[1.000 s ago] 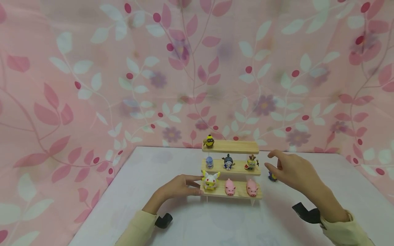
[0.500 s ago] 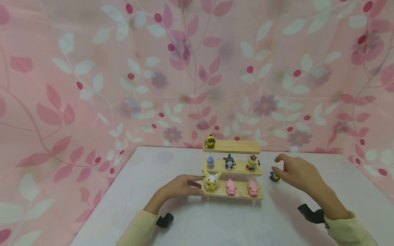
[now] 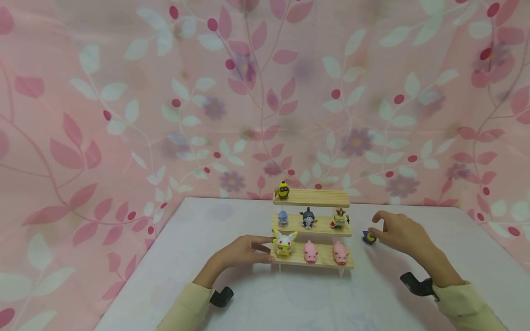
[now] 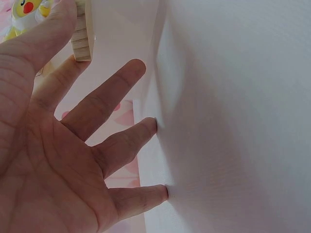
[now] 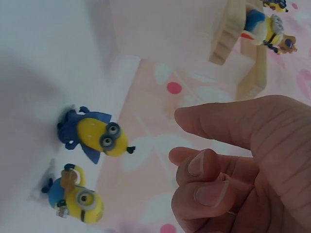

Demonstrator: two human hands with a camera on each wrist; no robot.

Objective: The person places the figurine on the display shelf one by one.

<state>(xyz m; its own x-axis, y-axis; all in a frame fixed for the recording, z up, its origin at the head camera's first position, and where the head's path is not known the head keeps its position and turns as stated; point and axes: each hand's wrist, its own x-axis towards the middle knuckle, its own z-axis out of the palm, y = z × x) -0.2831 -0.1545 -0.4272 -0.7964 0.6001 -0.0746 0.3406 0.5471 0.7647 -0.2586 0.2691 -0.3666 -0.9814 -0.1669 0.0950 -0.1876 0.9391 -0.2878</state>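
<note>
My left hand [image 3: 240, 251] holds the left end of the bottom board of a three-tier wooden display shelf [image 3: 320, 197], thumb at the front edge and index finger at the back. In the left wrist view its other fingers [image 4: 104, 104] spread beside the board end. To the right of the shelf, my right hand [image 3: 401, 233] hovers with thumb and index finger apart, its other fingers curled in, holding nothing. Close by stands a Minion figurine in a blue cape [image 5: 95, 135]. Another Minion figurine with blue bottoms [image 5: 80, 199] stands beside it, hidden in the head view.
On the bottom board stand a white-eared yellow figurine [image 3: 284, 244] and two pink pigs [image 3: 310, 253]. Three small figurines line the middle board, including a crowned Minion [image 3: 339, 219]. A yellow-capped figurine [image 3: 283, 190] stands at the top left. Floral cloth [image 3: 265, 92] hangs behind the white table [image 3: 232, 294].
My right hand has shifted slightly right and down, and more of the caped Minion shows beside it. The left hand stays at the shelf's end.
</note>
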